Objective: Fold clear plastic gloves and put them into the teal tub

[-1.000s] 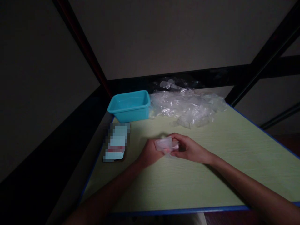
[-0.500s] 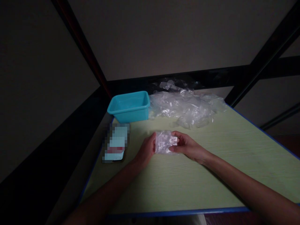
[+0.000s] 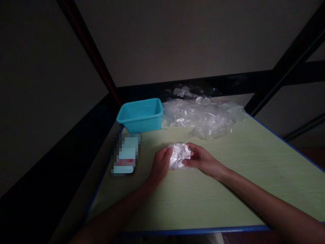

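Note:
Between my hands, just over the middle of the table, is a small clear plastic bag (image 3: pixel 179 155), folded into a crinkled, shiny packet. My left hand (image 3: pixel 162 162) grips its left edge, with the thumb lying on the near face and the other fingers mostly hidden behind. On the right edge, my right hand (image 3: pixel 201 159) pinches the plastic between thumb and fingers. A loose heap of clear plastic bags (image 3: pixel 205 117) lies beyond my hands toward the back of the table.
A turquoise plastic basin (image 3: pixel 139 115) stands at the back left, touching or close to the heap. A phone (image 3: pixel 127 154), its screen blurred out, lies along the left edge. The pale green table (image 3: pixel 236 203) has a blue rim, with dark-framed walls behind.
My left hand has turned and its thumb has moved onto the front of the folded bag. The packet looks slightly tilted and shinier. My right hand stays nearly in place.

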A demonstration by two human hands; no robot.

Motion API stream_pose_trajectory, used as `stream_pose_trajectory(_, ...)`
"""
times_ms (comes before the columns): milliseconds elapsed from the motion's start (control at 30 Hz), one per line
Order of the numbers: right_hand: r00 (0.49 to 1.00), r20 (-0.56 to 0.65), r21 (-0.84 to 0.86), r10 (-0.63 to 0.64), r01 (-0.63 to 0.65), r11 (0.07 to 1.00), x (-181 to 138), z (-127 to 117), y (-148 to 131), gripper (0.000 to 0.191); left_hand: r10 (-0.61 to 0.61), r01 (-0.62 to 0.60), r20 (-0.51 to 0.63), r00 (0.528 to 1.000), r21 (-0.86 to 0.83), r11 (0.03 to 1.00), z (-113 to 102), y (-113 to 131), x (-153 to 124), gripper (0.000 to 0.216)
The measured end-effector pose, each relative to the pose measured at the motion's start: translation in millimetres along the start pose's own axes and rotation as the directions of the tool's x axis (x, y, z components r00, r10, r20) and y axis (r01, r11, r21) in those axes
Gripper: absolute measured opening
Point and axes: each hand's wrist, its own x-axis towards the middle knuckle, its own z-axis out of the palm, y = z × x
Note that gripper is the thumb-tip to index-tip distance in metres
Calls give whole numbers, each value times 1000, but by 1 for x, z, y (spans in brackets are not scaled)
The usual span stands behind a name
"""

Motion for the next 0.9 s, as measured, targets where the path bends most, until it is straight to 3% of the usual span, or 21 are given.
stream_pose_trajectory(267,1000,-1,-29,-23,23,999,-1,6,2,41,94,-86,-69,993,111,990,1,-3,0,41)
stream_pose_trajectory(467,998,-54,-30,-30,28,999,0,8,1,36,75,-68,-71,995,92,993,1,-1,-1,43)
stream_pose_trajectory(700,992,114,-110,58,-45,993,-4,9,-3,39,91,-86,-84,992,63,994,2,2,-2,44)
stream_pose_trajectory(800,989,119,-163,85,-65,984,-4,8,-1,35,97,-92,-86,992,53,994,1,2,-2,43)
stream_pose_trajectory(900,996,82,-99,22,-13,995,-3,8,4,46,96,-90,-106,990,68,994,0,3,-2,42)
